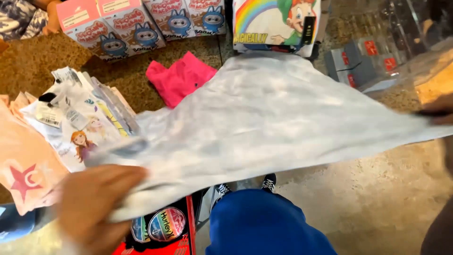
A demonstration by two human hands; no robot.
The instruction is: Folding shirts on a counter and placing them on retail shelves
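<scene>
A large pale grey-white cloth [264, 113] is stretched out in the air across the middle of the view. My left hand [94, 208] grips its lower left corner, blurred by motion. My right hand [441, 113] shows only at the right edge and holds the cloth's far right end. Below the cloth I see my blue trouser leg [264, 226] and black shoes with white laces [245, 185].
A pink folded garment [181, 78] lies on the speckled floor. Packaged clothing with cartoon prints [80, 123] is piled at left, beside a peach cloth with a red star [23, 174]. Pink toy boxes [127, 26], a rainbow box [276, 23] and grey boxes [358, 61] line the back.
</scene>
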